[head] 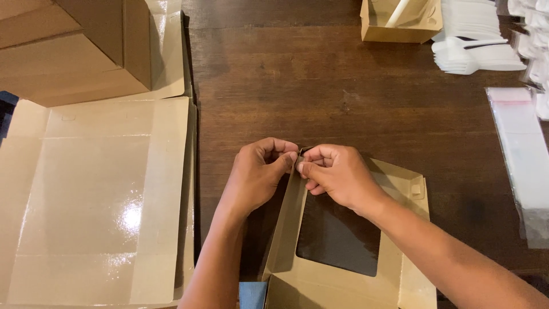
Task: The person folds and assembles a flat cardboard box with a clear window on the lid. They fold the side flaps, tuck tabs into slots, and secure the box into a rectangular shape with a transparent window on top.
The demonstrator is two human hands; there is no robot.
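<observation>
A brown cardboard box lid [400,269] with a clear window panel [337,234] lies on the dark wooden table [320,86] in front of me. Its left side flap [289,223] stands raised. My left hand [260,171] and my right hand [337,174] meet at the far left corner of the lid, thumbs and fingers pinched together on the top end of that flap. Both forearms reach in from the bottom edge of the view.
A stack of flat, glossy cardboard box blanks [97,200] lies at the left, with a larger brown carton [74,51] behind it. At the back right are a small open box [400,23], stacked white plastic cutlery [474,51] and clear plastic sleeves [523,154].
</observation>
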